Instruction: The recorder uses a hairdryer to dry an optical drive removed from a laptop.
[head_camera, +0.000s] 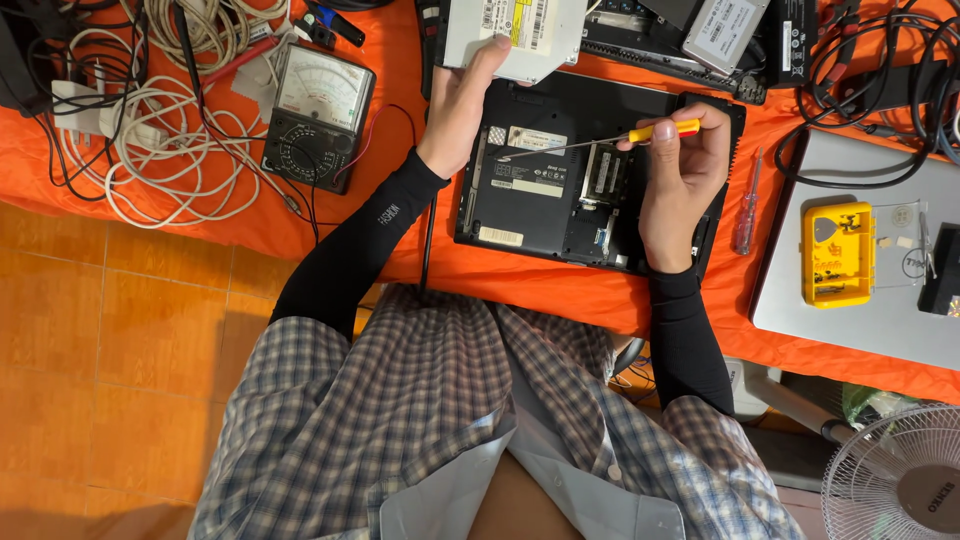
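Observation:
A black laptop (540, 215) lies upside down on the orange cloth, with one bottom bay uncovered. My right hand (683, 185) holds a yellow-and-red-handled screwdriver (600, 142) above it, the thin shaft pointing left over the laptop's underside. My left hand (462, 105) reaches past the laptop's far-left corner and grips a flat silver optical drive (510, 35) by its near edge. Both forearms wear black sleeves.
An analog multimeter (318, 115) with red and black leads sits left, beside coiled white cables (150, 150). To the right lie a second screwdriver (746, 212), a silver closed laptop (880, 320) carrying a yellow bit case (838, 255), and black cables (880, 70). A fan (900, 480) stands at bottom right.

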